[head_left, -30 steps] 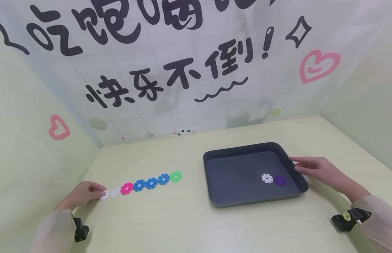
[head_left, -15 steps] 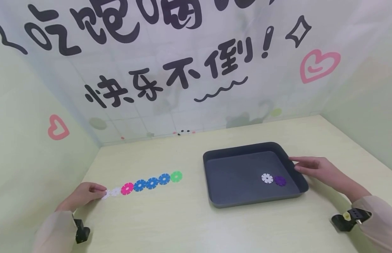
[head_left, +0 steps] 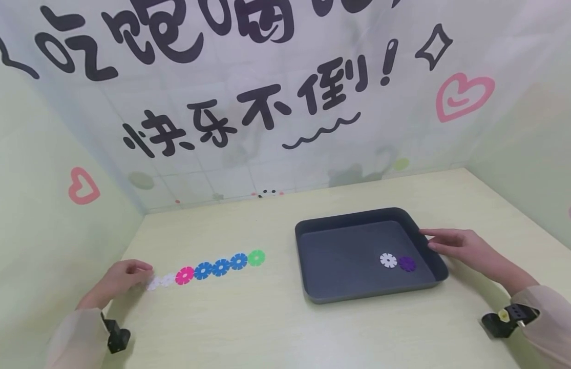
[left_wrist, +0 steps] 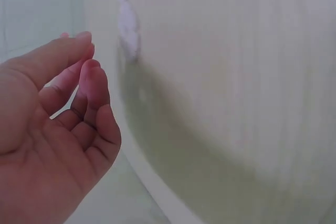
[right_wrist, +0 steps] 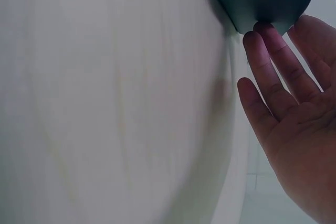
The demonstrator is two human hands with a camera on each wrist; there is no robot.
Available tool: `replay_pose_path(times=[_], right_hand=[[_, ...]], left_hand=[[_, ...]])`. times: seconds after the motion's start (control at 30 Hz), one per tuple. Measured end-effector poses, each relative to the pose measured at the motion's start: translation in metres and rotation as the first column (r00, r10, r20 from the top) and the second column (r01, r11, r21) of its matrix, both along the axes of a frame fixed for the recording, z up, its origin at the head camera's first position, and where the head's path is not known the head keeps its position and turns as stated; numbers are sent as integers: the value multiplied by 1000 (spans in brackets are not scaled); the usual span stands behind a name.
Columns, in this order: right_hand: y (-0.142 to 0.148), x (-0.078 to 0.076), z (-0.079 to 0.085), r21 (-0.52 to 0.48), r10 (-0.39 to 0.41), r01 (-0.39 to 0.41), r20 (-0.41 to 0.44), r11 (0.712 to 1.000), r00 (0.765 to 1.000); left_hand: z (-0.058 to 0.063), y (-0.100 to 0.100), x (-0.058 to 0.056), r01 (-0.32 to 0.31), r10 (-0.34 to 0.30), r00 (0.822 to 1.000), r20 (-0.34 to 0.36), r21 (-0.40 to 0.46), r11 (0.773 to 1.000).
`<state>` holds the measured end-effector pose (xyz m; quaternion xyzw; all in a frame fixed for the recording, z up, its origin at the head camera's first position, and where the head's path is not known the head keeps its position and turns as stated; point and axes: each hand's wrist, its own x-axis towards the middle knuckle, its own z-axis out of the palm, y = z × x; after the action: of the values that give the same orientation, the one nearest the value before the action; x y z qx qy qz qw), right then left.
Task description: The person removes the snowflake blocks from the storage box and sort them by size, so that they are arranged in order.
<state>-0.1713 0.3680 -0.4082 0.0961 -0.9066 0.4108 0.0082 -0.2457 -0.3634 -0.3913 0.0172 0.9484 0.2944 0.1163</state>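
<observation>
In the head view a row of notched plastic discs, the kind used as snowflake building pieces, lies on the table. From its left end come two white discs (head_left: 168, 280), a pink disc (head_left: 184, 275), several blue discs (head_left: 221, 267) and a green disc (head_left: 256, 257). My left hand (head_left: 124, 279) hovers just off the outer white disc (left_wrist: 130, 32), loosely bent and holding nothing. At the right, my right hand (head_left: 458, 248) touches the outer side of a dark grey tray (head_left: 345, 292) with extended fingers (right_wrist: 265, 69). Inside the tray lie a white disc (head_left: 388, 260) and a purple disc (head_left: 408, 264).
The pale wooden table (head_left: 230, 328) meets a printed cloth wall (head_left: 239, 174) at the back and cloth walls at both sides. A strip of tabletop separates the green disc from the tray. Black camera mounts (head_left: 117, 335) sit at both wrists.
My left fingers have let go of the outermost white disc and lifted slightly away from it, leaving it at the row's end. The right hand and tray stay put.
</observation>
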Motion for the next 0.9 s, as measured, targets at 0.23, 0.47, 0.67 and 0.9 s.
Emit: replay_pose_path(times=[0.23,0.47,0.67,0.9], right_hand=[[0,0,1,-9,-2,2,-4,1000,1000],[0,0,0,-21,-1,1,-6,1000,1000],[0,0,-2,-17,3,-3,-16,1000,1000],[1,0,-2,-2,-6,6,-7,1000,1000]], left_hand=[[20,37,-6,95,-96,989,-114,-18,995],[36,92,-16,196,-192,967,-166,4,981],[43,137,-25,261,-254,954,-160,26,965],[47,190,-35,369,-355,921,-161,71,927]])
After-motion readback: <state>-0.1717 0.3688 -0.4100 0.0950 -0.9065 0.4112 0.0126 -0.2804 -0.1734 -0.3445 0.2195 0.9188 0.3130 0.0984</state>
